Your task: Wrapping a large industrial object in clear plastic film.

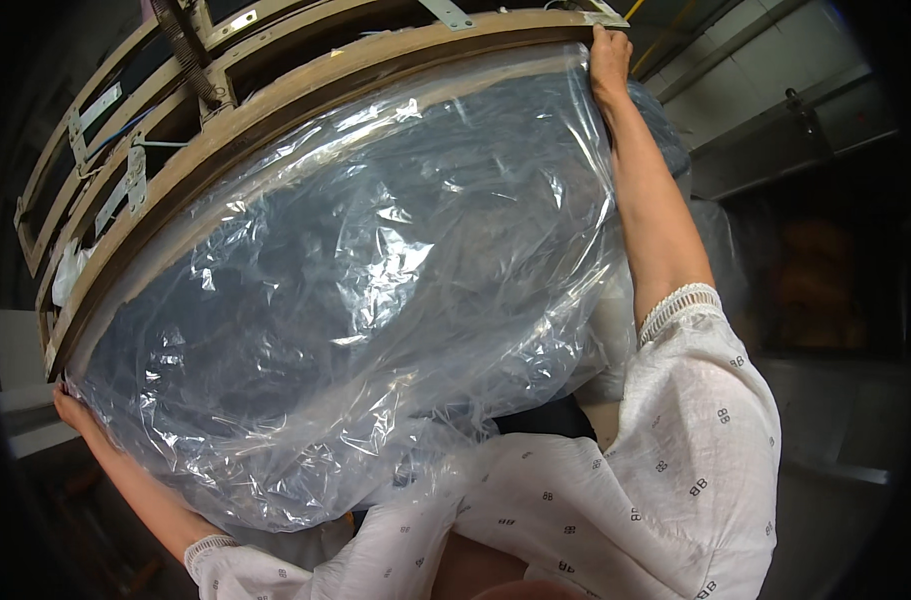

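A large clear plastic cover [385, 265] lies crinkled over a blue-grey padded piece [475, 140] that shows through it. Its lower folds bunch against my white patterned shirt. Along the far edge runs a wooden frame [305, 95], its rail beside the cover. My left hand [72, 408] is closed on the cover's edge at the frame's lower left corner. Stretched far forward, my right hand [611, 65] grips the edge of the cover at the frame's upper right corner. The fingertips of both hands are partly hidden, and whether they also grip the wood I cannot make out.
Metal brackets [125, 185] and a coil spring [183, 50] are fixed to the frame. A white bundle [72, 270] sits between the slats on the left. Behind my right arm are a pale wall [745, 140] and a metal ledge [765, 155].
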The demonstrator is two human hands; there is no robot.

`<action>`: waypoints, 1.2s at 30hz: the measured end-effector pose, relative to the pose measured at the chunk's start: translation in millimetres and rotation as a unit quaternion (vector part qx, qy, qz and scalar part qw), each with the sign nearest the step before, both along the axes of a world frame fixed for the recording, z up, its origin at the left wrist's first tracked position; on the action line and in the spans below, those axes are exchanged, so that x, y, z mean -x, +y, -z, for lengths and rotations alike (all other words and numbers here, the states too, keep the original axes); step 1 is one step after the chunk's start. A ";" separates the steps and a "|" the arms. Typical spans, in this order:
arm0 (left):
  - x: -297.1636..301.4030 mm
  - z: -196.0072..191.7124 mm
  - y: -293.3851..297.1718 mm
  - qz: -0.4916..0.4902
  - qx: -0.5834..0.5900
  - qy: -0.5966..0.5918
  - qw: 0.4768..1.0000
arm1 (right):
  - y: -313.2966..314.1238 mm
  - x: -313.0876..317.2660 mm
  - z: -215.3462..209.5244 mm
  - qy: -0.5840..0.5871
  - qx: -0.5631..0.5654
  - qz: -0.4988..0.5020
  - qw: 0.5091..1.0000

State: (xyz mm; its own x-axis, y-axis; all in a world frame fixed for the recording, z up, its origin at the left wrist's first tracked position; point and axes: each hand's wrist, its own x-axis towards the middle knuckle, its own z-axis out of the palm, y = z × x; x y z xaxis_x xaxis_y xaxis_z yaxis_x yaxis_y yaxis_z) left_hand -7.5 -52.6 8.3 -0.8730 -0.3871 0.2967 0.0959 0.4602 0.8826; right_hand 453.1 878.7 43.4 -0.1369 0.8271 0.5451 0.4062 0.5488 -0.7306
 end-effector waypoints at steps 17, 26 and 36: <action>-209.8 -167.8 -141.0 0.056 0.079 0.027 0.995 | -175.2 -51.7 -52.8 -0.051 0.339 -0.391 0.854; -251.4 -129.8 -198.4 -0.012 0.462 -0.134 0.877 | -201.5 -71.0 -21.6 -0.016 0.157 -0.437 0.886; -315.3 -122.4 387.6 0.522 0.284 0.040 0.804 | -220.0 -109.9 -25.0 -0.154 0.058 -0.350 0.922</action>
